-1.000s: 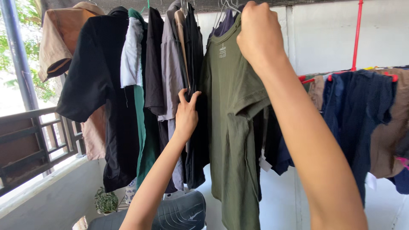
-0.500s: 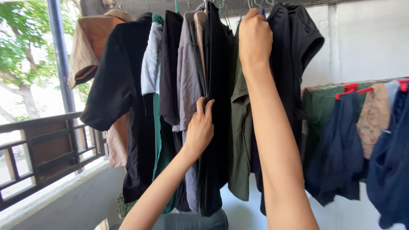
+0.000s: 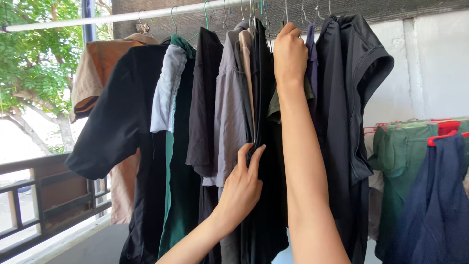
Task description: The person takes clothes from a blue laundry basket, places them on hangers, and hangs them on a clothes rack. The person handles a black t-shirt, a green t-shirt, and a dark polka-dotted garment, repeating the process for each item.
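A white rail (image 3: 146, 15) runs across the top with several shirts on wire hangers. My right hand (image 3: 290, 53) is raised and closed around the top of an olive green shirt (image 3: 274, 105), of which only a narrow strip shows between black garments. My left hand (image 3: 243, 188) is lower down, its fingers pinching the edge of a black shirt (image 3: 264, 146) beside a grey shirt (image 3: 229, 117). A black short-sleeved shirt (image 3: 349, 98) hangs just right of my right arm.
Further left hang a green shirt (image 3: 177, 195), a black shirt (image 3: 127, 122) and a tan shirt (image 3: 90, 78). A lower rack at the right holds green cloth (image 3: 398, 156) and navy cloth (image 3: 432, 195) on red hangers. A brown railing (image 3: 44, 195) and trees lie at the left.
The olive green shirt has swung from facing me to edge-on among the black garments. My view has tilted up, so the rail shows. My left hand sits lower in view on the black shirt.
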